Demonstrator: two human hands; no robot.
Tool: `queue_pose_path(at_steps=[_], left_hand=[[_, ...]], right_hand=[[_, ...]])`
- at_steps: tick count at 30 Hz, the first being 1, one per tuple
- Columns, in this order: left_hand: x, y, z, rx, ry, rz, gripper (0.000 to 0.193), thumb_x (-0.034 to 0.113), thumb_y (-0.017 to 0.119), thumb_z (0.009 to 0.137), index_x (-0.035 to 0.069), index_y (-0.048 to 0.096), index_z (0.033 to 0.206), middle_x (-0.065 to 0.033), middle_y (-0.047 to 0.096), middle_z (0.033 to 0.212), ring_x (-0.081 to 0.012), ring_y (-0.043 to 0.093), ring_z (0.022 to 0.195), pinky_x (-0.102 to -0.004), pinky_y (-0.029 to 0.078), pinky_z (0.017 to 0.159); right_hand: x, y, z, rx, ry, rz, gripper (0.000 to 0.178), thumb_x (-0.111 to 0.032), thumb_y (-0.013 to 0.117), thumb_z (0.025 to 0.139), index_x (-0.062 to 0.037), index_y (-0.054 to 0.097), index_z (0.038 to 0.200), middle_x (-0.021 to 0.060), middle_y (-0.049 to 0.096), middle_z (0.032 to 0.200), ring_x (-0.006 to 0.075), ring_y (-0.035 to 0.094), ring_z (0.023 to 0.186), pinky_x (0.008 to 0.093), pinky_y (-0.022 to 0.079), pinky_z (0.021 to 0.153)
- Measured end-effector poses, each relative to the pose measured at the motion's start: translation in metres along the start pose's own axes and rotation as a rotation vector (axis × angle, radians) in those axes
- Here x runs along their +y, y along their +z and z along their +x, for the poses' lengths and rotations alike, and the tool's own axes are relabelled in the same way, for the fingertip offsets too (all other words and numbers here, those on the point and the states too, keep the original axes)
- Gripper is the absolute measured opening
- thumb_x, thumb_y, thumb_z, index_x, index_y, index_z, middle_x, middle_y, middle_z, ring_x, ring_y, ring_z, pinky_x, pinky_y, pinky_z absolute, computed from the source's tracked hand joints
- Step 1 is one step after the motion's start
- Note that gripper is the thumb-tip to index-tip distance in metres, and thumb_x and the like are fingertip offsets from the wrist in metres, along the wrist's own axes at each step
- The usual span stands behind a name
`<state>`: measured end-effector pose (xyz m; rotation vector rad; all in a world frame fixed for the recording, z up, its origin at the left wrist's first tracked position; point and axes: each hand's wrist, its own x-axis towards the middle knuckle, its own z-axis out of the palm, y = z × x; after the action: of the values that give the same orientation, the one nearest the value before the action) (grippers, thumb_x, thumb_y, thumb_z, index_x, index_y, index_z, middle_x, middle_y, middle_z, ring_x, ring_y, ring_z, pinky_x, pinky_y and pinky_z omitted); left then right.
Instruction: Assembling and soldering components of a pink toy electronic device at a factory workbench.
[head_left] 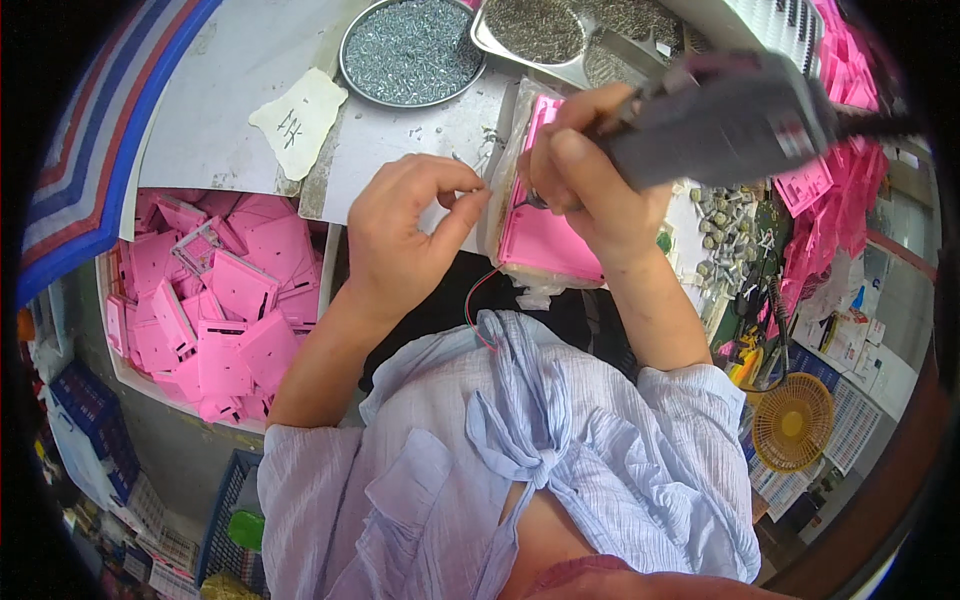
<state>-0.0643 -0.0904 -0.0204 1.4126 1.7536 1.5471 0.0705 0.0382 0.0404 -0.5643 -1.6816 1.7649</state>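
Observation:
My right hand (615,205) is wrapped round a dark electric screwdriver (715,125), which is slightly blurred. Its bit points down and left, over the near part of a pink plastic casing (548,245). That casing lies in a pale holder wrapped in clear film, its far part partly covered by my right hand. Just left of the casing, my left hand (395,215) is closed in a pinch, thumb and forefinger brought together near the casing's edge. Whatever lies between those fingertips is too small to make out. A few loose screws (478,160) are scattered on the table beyond it.
A round metal tray of silvery screws (410,55) stands at the far edge, beside a divided tray (530,30) of darker ones. Pink casings fill a white bin (225,320) at left. Small metal-and-knob parts (722,225) lie right; a yellow basket (792,422) sits lower right.

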Motion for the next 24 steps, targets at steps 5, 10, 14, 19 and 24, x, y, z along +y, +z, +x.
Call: queue_pose_path(at_steps=[5,10,14,19,24], left_hand=[[0.027,-0.005,0.046,0.159,0.115,-0.481,0.013,-0.005,0.073,0.088,0.001,0.064,0.096,-0.0147,0.065,0.120,-0.0178,0.062,0.103,-0.0336,0.050,0.094],[0.080,0.015,0.087,0.226,0.376,-0.457,0.015,-0.008,0.071,0.087,0.001,0.061,0.093,-0.0189,0.049,0.143,-0.0285,0.056,0.126,-0.0441,0.046,0.108],[0.093,0.034,0.092,0.266,0.415,-0.213,0.018,-0.007,0.075,0.084,0.000,0.060,0.090,-0.0190,0.044,0.142,-0.0302,0.054,0.130,-0.0408,0.050,0.104],[0.100,0.046,0.091,0.336,0.483,-0.047,0.019,-0.006,0.077,0.081,-0.002,0.059,0.088,-0.0203,0.045,0.138,-0.0248,0.057,0.121,-0.0316,0.053,0.092],[0.111,0.051,0.087,0.390,0.412,0.013,0.020,-0.005,0.077,0.077,0.001,0.059,0.081,-0.0210,0.048,0.135,-0.0236,0.058,0.112,-0.0337,0.051,0.093]], right_hand=[[-0.009,0.008,0.016,0.185,0.113,0.030,0.015,-0.006,0.068,0.093,0.0017,0.058,0.100,0.0077,0.059,0.065,0.0131,0.053,0.048,0.0276,0.042,0.045],[-0.005,0.010,0.017,0.138,0.029,0.092,0.018,-0.012,0.075,0.089,-0.0011,0.066,0.100,0.0010,0.067,0.079,0.0067,0.062,0.065,0.0244,0.049,0.056],[-0.001,0.018,0.018,0.180,-0.103,0.198,0.025,-0.015,0.070,0.093,0.0023,0.066,0.111,0.0039,0.068,0.093,0.0093,0.064,0.083,0.0268,0.053,0.071],[-0.005,0.017,0.011,0.157,-0.146,0.269,0.028,-0.015,0.065,0.097,0.0049,0.063,0.117,0.0063,0.067,0.107,0.0114,0.062,0.097,0.0292,0.053,0.080],[0.018,0.009,0.015,0.101,-0.162,0.205,0.031,-0.015,0.064,0.097,0.0061,0.062,0.119,0.0056,0.065,0.111,0.0111,0.060,0.100,0.0294,0.054,0.082]])
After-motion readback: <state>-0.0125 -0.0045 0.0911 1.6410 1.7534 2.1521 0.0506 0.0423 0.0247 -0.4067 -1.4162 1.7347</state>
